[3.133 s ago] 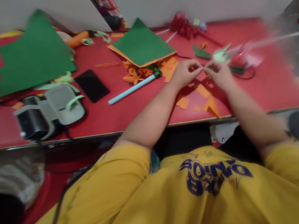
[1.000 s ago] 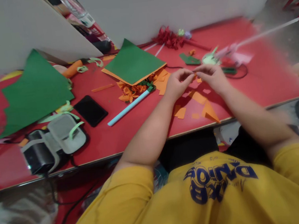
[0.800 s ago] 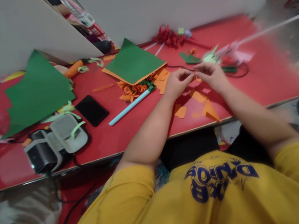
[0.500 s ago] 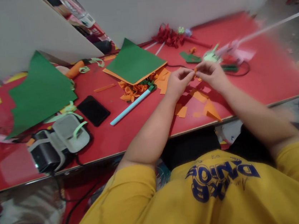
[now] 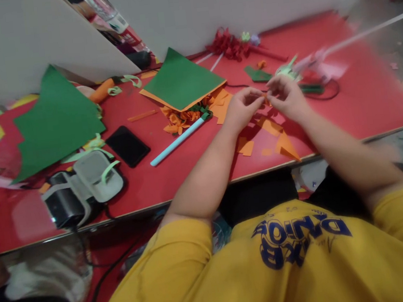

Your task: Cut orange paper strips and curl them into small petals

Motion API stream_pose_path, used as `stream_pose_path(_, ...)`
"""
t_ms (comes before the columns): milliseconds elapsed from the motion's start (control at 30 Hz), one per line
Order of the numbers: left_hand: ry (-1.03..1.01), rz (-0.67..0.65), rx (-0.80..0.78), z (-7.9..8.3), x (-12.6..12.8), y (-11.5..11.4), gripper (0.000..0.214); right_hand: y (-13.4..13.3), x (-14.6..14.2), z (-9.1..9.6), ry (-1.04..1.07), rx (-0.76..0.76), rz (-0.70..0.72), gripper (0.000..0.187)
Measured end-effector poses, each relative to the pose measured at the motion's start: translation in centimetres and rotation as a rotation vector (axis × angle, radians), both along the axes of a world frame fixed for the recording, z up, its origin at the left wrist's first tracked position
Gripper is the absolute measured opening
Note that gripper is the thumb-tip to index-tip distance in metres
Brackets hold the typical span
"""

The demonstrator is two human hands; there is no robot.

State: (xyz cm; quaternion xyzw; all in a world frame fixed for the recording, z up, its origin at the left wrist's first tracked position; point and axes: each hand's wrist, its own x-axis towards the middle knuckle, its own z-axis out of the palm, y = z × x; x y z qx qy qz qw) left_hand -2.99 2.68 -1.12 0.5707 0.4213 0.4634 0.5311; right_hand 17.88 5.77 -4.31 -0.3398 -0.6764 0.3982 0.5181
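Note:
My left hand [image 5: 243, 107] and my right hand [image 5: 285, 96] meet above the red table [image 5: 363, 103], fingertips pinched together on a small orange paper piece [image 5: 265, 97]. Both hands are closed around it. Orange paper scraps [image 5: 278, 137] lie on the table right under my hands. To the left of my left hand sit a crumpled orange paper flower [image 5: 180, 119] and a light blue stick [image 5: 176, 140].
A green sheet on orange paper [image 5: 182, 79] lies behind the flower. A large green sheet [image 5: 56, 121], a black phone [image 5: 128, 145] and a grey and black device [image 5: 81, 184] sit at left. Red ribbon curls [image 5: 228, 46] and a black cable [image 5: 320, 91] lie behind my hands.
My hands stay pinched together on the small orange piece with only slight finger movement. The view has shifted a little as my head moved.

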Motion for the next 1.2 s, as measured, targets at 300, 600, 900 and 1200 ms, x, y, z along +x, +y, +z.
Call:
stream_pose_path(300,-0.066,0.095,-0.125,-0.3,0.1,0.3,0.005,-0.5,0.1,1.5,-0.007,-0.201,0.002,0.026)
stream_pose_path(600,0.029,0.040,0.067,-0.9,-1.1,1.4,0.015,-0.4,0.5,2.1,-0.007,-0.218,-0.018,0.021)
stream_pose_path(900,0.059,0.028,0.086,-1.1,-1.0,1.5,0.004,-0.2,0.5,1.7,-0.005,-0.181,-0.010,0.017)
stream_pose_path(1200,0.059,0.052,0.140,-1.3,-1.1,1.8,0.005,-0.2,0.4,1.6,-0.034,-0.152,-0.028,0.016)
